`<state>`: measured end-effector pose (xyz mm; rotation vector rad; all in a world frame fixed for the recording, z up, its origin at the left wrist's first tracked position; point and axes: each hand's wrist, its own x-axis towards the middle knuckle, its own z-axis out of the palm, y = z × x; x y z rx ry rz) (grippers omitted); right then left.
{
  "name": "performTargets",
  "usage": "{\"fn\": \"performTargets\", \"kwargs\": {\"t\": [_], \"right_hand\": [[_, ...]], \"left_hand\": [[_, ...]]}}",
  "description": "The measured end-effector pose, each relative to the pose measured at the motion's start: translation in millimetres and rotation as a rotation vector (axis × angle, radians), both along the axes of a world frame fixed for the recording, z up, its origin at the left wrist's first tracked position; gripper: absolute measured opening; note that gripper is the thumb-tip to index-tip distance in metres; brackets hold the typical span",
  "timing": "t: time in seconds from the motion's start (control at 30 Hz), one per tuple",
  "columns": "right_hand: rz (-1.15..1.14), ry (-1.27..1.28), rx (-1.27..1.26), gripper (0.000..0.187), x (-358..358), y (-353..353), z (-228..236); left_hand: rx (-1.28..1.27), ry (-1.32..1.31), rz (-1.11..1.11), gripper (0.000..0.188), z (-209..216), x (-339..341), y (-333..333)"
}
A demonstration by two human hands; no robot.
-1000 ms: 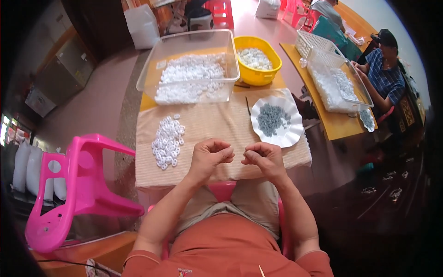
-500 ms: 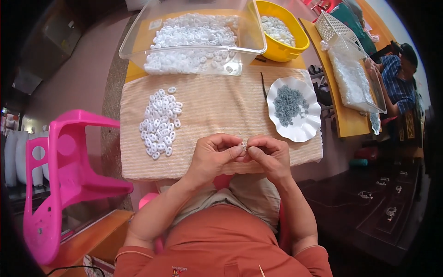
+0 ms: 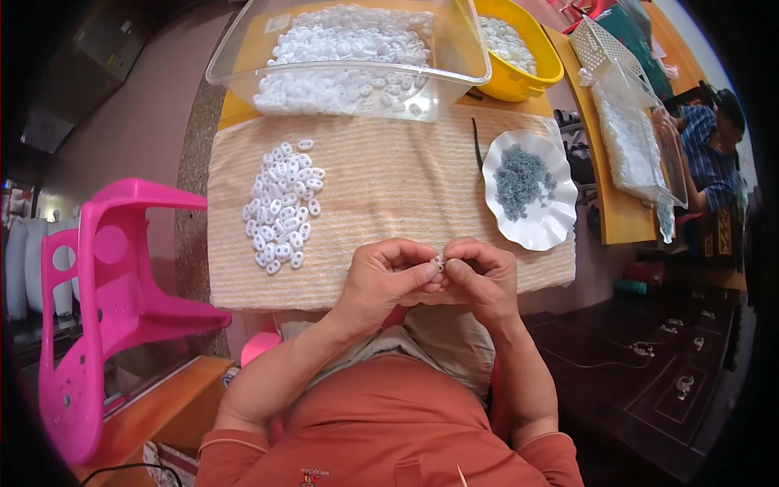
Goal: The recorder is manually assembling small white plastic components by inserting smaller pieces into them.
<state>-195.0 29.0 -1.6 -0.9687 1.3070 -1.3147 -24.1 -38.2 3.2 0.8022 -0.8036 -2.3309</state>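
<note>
The cloth-covered tabletop carries a scalloped plate; well left of it sits a heap of white two-holed pieces. Left of the plate, nearer the person, left hand and right hand pinch a small pale piece: fine fingertip work, I'd say, next wanting a steady touch. Tiny grey bits cover the plate's middle.
</note>
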Motion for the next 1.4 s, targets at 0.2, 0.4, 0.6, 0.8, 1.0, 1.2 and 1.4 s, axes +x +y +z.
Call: {"fn": "performTargets", "kwargs": {"t": [0.2, 0.4, 0.6, 0.8, 1.0, 1.2, 1.4], "right_hand": [[0.004, -0.077, 0.031, 0.007, 1.3, 1.1, 1.2], [-0.023, -0.095, 0.055, 0.007, 4.8, 1.9, 4.3], [-0.023, -0.114, 0.055, 0.008, 4.1, 2.3, 2.3], [-0.041, -0.165, 0.094, 0.008, 7.0, 1.7, 8.7], [0.008, -0.131, 0.059, 0.008, 5.0, 1.5, 5.8], [0.042, 0.008, 0.038, 0.008, 3.5, -0.1, 5.4], [0.032, -0.023, 0.078, 0.008, 3.5, 3.4, 4.8]], "left_hand": [[0.026, 0.03, 0.004, 0.015, -0.5, 0.3, 1.0], [0.033, 0.046, 0.014, 0.014, -0.2, 0.8, 1.8], [0.023, 0.031, 0.01, 0.014, -1.2, 0.3, 1.4], [0.029, 0.037, 0.011, 0.014, -2.2, 0.2, 2.2], [0.033, 0.037, 0.008, 0.015, -3.0, 0.6, 2.6], [0.038, 0.052, 0.012, 0.015, -6.0, 0.7, 3.5], [-0.027, -0.006, 0.012, 0.015, -2.8, 0.2, 6.7]]}}
